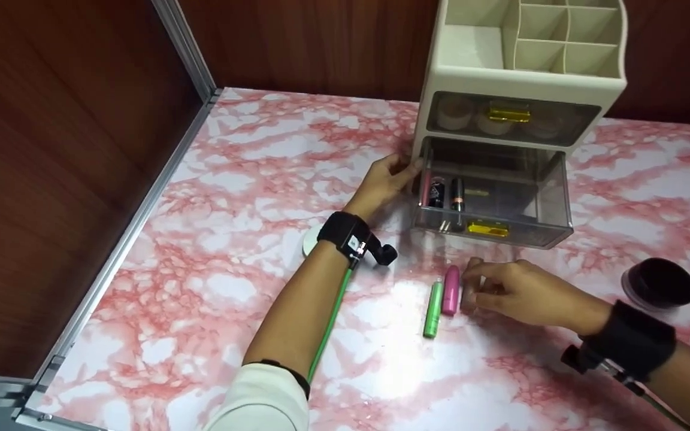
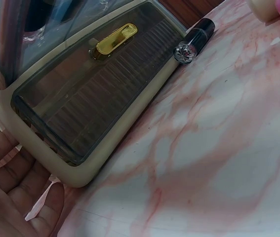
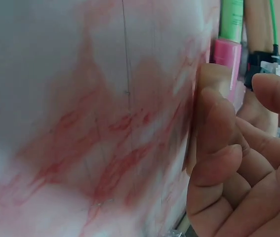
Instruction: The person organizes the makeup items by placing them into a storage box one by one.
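My left hand [image 1: 384, 182] rests at the left side of a cream drawer organizer [image 1: 521, 81], thumb by the pulled-out clear drawer [image 1: 551, 203]. In the left wrist view its fingers [image 2: 19, 170] lie along the organizer's side. Two dark lipsticks [image 1: 457, 194] lie in that drawer. My right hand [image 1: 527, 293] is low over the table, its bent fingers at a beige tube [image 3: 214, 76]; the thumb stands away from it in the right wrist view. Beside that tube lie a pink tube [image 1: 451, 290] and a green tube [image 1: 433, 309].
A dark-lidded round jar [image 1: 662, 284] stands at the right. A white round thing [image 1: 311, 239] is partly hidden under the left wrist. A black tube with a faceted clear end [image 2: 194, 42] lies before the shut bottom drawer [image 2: 95, 94]. Wooden panels [image 1: 321, 48] stand behind the marbled table.
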Action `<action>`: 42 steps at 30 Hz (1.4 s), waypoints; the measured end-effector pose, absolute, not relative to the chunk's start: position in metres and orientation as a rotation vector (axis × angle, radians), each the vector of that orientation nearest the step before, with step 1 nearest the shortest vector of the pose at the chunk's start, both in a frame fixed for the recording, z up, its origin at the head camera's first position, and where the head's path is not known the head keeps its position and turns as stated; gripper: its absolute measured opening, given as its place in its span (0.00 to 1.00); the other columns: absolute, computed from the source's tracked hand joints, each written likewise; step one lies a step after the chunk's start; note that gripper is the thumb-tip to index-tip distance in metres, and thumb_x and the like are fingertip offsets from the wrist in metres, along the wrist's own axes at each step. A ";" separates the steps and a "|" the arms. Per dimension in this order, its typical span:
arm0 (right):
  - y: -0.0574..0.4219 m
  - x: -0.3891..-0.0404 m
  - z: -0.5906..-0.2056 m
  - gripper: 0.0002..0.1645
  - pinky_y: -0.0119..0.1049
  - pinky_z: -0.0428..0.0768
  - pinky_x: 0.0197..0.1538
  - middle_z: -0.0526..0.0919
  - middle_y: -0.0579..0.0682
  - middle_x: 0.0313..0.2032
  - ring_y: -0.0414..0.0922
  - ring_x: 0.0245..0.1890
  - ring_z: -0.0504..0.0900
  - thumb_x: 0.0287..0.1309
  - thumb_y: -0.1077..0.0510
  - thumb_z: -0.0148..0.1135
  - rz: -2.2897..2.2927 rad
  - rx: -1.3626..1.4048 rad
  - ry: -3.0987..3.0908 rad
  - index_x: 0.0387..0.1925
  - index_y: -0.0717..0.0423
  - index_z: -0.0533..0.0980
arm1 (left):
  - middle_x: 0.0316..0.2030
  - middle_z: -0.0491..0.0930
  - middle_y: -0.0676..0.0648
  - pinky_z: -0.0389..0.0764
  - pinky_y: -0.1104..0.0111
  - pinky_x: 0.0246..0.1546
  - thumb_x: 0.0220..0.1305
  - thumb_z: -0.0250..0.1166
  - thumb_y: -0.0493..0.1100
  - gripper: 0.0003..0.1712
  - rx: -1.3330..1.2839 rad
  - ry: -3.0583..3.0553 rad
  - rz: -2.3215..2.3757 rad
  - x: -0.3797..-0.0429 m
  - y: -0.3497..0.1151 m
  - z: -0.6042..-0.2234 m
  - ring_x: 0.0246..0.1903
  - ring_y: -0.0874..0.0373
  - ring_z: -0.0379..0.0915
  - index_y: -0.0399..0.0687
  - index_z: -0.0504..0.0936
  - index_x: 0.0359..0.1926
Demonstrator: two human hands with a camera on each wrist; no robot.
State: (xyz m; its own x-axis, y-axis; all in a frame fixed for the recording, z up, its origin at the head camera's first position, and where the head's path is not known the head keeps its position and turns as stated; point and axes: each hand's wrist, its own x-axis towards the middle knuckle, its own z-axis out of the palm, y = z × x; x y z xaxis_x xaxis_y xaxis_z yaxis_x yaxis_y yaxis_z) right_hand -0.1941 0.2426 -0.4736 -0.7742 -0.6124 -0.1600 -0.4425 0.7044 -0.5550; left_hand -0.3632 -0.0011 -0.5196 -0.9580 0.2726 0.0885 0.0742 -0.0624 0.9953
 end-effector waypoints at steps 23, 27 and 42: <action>0.255 -0.174 -0.482 0.07 0.33 0.76 0.29 0.77 0.29 0.23 0.30 0.23 0.76 0.59 0.55 0.67 -0.585 -0.822 2.693 0.38 0.41 0.76 | 0.29 0.76 0.50 0.73 0.70 0.31 0.66 0.65 0.51 0.17 0.361 2.147 2.146 -0.362 -0.005 -0.522 0.29 0.59 0.70 0.39 0.80 0.39; 0.258 -0.168 -0.475 0.25 0.31 0.72 0.21 0.74 0.31 0.19 0.31 0.16 0.70 0.56 0.59 0.68 -0.640 -0.796 2.709 0.53 0.46 0.70 | 0.28 0.74 0.50 0.72 0.70 0.29 0.66 0.65 0.51 0.17 0.349 2.108 2.157 -0.363 -0.004 -0.521 0.28 0.59 0.69 0.39 0.79 0.37; 0.260 -0.168 -0.428 0.31 0.40 0.82 0.26 0.84 0.44 0.27 0.44 0.24 0.82 0.61 0.69 0.61 -1.190 -0.923 2.347 0.63 0.52 0.62 | 0.31 0.75 0.48 0.74 0.67 0.32 0.65 0.65 0.54 0.19 0.388 2.021 2.193 -0.361 -0.002 -0.523 0.30 0.57 0.71 0.40 0.79 0.39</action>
State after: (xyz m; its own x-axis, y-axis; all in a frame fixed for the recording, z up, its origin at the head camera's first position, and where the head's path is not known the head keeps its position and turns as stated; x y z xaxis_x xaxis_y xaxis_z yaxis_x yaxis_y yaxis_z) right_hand -0.1677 0.2598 -0.4285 -0.7257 -0.6878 -0.0173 -0.3927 0.4347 -0.8104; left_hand -0.3612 -0.0023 -0.5225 -0.9579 0.2700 0.0972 0.0748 -0.0919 0.9930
